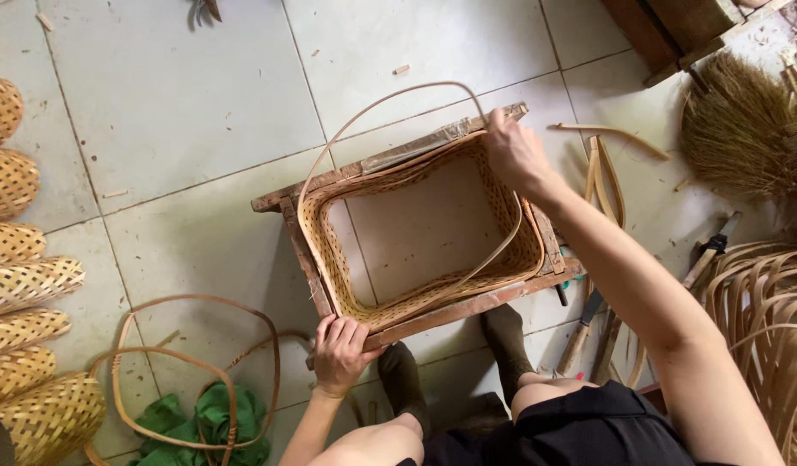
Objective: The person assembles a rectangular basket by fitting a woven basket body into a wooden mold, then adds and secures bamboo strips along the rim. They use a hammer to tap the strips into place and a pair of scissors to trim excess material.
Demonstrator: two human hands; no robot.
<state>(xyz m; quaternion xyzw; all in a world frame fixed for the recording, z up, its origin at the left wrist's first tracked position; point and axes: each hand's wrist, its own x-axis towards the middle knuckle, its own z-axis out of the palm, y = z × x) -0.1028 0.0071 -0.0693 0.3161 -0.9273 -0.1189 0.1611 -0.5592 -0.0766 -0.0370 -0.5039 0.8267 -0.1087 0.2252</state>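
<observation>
- The woven basket (420,250) sits dead centre of the frame, fitted inside a rectangular wooden frame (467,308) on the tiled floor (183,103).
- The left hand (340,352) is at lower centre, fingers curled over the near corner of the wooden frame, gripping it.
- The right hand (515,154) is up at the far rim of the basket, closed on a thin bamboo strip (373,108) that arcs over the basket and loops back down inside it.
- Both feet in dark socks (403,380) rest just below the frame.
- Left edge: a stack of finished woven baskets (23,345).
- Lower left: loose bent hoops (200,362) lying over a green cloth (204,418).
- Right side: a broom (743,129) upper right, a pile of bamboo strips (765,302) below it, and a knife (584,332) near the right leg.
</observation>
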